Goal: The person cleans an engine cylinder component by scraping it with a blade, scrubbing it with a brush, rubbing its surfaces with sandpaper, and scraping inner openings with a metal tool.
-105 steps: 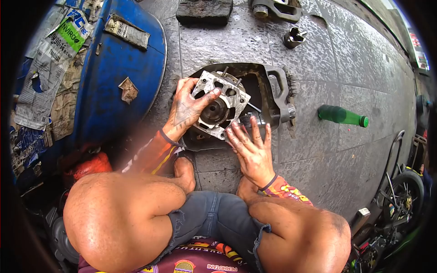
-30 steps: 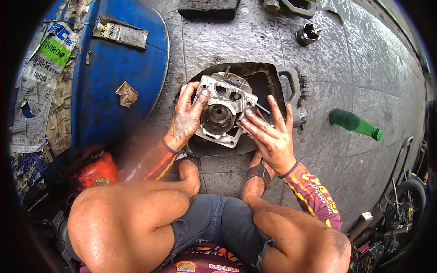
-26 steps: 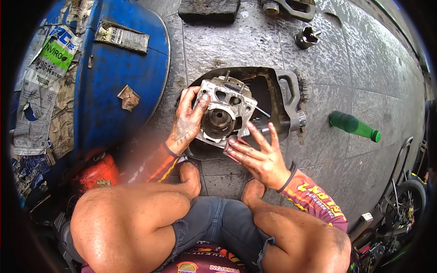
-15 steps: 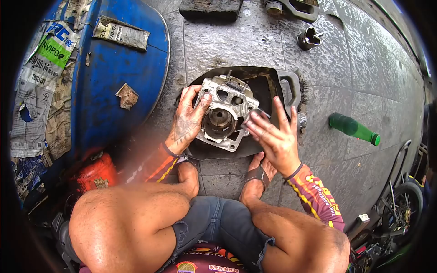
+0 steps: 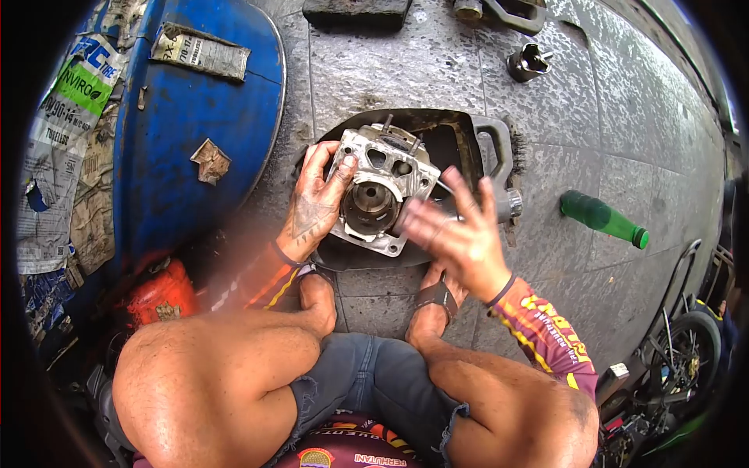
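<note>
A metal engine part (image 5: 396, 147) with a round bore rests tilted in a dark, open-topped basin (image 5: 493, 181) on the floor. My left hand (image 5: 318, 199) is closed on its left edge, with the thumb on the upper face. At the part's lower right is my right hand (image 5: 460, 234), its fingers smeared by motion. Two of those fingers stick out apart. Something small and dark seems pressed under the others, too blurred to make out. A thin metal rod shows beside the part, partly behind my right hand.
On the left stands a blue drum (image 5: 204, 117) with torn wrappers. A green bottle (image 5: 602, 218) lies on the right. Farther off are a dark block (image 5: 357, 11), a metal socket-like piece (image 5: 529, 62) and a handled part (image 5: 519, 14). A red object (image 5: 164, 295) sits at lower left.
My right hand keeps shifting over the part's right and lower-right side; a small dark piece showed under its fingers earlier. My left hand keeps its hold.
</note>
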A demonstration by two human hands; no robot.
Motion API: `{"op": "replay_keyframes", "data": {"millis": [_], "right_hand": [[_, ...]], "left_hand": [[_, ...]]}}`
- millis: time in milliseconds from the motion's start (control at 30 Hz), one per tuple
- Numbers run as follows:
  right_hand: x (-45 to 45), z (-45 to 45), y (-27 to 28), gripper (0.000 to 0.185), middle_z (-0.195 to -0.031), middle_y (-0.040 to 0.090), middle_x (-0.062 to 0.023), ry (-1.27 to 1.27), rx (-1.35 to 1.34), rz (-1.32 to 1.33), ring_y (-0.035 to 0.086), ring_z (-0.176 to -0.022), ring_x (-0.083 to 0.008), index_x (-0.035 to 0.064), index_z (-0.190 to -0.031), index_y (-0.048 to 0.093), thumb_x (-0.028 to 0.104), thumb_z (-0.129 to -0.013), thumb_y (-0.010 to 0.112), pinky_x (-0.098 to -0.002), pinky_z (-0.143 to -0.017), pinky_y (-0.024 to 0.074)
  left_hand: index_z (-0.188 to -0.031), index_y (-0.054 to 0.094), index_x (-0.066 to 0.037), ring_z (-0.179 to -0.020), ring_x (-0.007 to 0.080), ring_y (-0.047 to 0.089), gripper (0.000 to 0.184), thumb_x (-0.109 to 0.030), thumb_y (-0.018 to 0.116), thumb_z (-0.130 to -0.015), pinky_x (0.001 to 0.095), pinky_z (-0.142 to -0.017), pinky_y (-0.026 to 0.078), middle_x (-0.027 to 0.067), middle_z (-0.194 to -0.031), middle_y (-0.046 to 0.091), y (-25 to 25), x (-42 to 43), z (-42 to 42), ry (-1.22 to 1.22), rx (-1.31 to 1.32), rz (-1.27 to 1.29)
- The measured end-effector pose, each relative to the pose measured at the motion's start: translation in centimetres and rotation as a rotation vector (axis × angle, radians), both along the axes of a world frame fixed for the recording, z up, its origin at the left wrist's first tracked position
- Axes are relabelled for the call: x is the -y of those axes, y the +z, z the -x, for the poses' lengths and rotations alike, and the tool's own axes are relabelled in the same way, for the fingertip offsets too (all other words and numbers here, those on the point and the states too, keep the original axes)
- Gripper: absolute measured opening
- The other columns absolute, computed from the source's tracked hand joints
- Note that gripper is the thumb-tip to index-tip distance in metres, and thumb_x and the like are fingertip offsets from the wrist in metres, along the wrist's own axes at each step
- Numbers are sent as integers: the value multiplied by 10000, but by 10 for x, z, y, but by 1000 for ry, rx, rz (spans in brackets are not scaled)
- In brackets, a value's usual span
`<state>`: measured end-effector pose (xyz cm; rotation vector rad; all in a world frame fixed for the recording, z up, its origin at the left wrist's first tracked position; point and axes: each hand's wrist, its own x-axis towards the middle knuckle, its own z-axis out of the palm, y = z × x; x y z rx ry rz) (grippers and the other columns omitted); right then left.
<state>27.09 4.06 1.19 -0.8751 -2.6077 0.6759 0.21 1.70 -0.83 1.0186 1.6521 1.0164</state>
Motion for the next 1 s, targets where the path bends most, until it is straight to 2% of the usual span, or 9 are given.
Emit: {"op": "replay_keyframes", "data": {"millis": [67,200,267,333,433,533,667,800,1000], "right_hand": [[-11,1,-3,399,-1424,631,72,-160,25,28,362,-1511,-306,283,-1280,710,225,-885,700,-656,-1218,68],[24,2,10,408,-1448,611,79,100,20,203,320,-1531,-296,294,-1265,708,217,-864,728,-660,-1229,56],[5,1,-5,406,-1456,604,75,9,6,-4,309,-1534,-308,307,-1277,705,228,-879,718,-655,-1232,57],[-20,4,2,368,-1428,629,52,-183,53,3,314,-1531,-321,260,-1250,728,193,-889,715,-642,-1220,88],[3,10,1,362,-1438,623,31,-94,-21,8,329,-1525,-321,251,-1255,725,206,-895,709,-653,-1212,114],[30,9,8,401,-1447,612,71,70,-12,87,320,-1529,-308,280,-1269,707,231,-872,734,-673,-1223,73],[-6,8,3,394,-1453,609,44,-183,38,45,328,-1523,-337,259,-1270,714,215,-879,727,-655,-1219,85],[27,8,9,410,-1461,601,54,36,-1,149,331,-1525,-305,278,-1303,698,229,-896,693,-669,-1216,92],[-1,8,2,366,-1403,645,71,-142,-12,85,333,-1524,-301,290,-1256,721,219,-898,696,-661,-1227,54]], "left_hand": [[-1203,595,13,-1105,186,539,313,-254,617,-1042,314,-991,428,96,-1162,540,10,-4,-2,-15,20,42],[-1210,596,9,-1117,186,540,317,-259,616,-1042,313,-996,427,96,-1166,539,3,0,0,2,31,18],[-1209,596,5,-1120,188,541,315,-261,617,-1041,315,-995,429,96,-1166,538,1,-1,1,1,-13,27],[-1211,598,4,-1123,192,540,316,-261,619,-1040,321,-998,428,100,-1165,537,7,-3,-2,-6,28,49],[-1204,599,6,-1116,185,535,308,-249,631,-1033,312,-990,426,95,-1164,535,3,-2,1,-7,25,25],[-1194,600,8,-1104,177,529,294,-231,640,-1027,299,-978,428,91,-1160,534,3,-3,0,-18,2,8],[-1198,606,4,-1112,175,529,312,-261,629,-1035,305,-991,429,86,-1165,524,9,-3,-4,33,149,57],[-1198,609,4,-1114,165,529,316,-268,625,-1039,300,-991,433,83,-1170,522,1,0,1,-9,32,23],[-1189,607,6,-1110,162,529,311,-266,623,-1040,296,-984,434,81,-1169,524,5,-2,-2,38,130,71]]}}
